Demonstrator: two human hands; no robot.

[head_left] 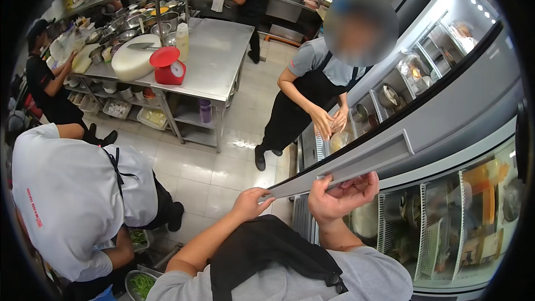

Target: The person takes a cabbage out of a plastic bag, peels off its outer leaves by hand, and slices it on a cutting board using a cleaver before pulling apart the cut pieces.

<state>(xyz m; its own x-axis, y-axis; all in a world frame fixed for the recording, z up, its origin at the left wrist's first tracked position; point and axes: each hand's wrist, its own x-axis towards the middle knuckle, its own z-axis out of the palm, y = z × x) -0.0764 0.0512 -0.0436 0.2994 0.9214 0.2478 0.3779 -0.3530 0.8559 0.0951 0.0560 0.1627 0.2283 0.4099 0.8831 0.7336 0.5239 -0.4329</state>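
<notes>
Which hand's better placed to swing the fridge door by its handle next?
Right, I'd say. The right hand is at the handle, fingers curled beside it. The left hand is farther off, at the end of the door, so probably better for steadying.

Ahead and to my left I see a steel worktable [220, 39] bearing a red dial scale [168, 67], with a thick, round white chopping block [132, 58] just beside it and a squeeze bottle [182, 43] behind. A purple bottle [205, 111] stands on the shelf below. Near me, on my left, a co-worker in a white shirt [72, 200] bends forward; close by sits a bowl [130, 283] of green vegetables [142, 286]. Pale tiles [186, 161] cover the floor.
</notes>
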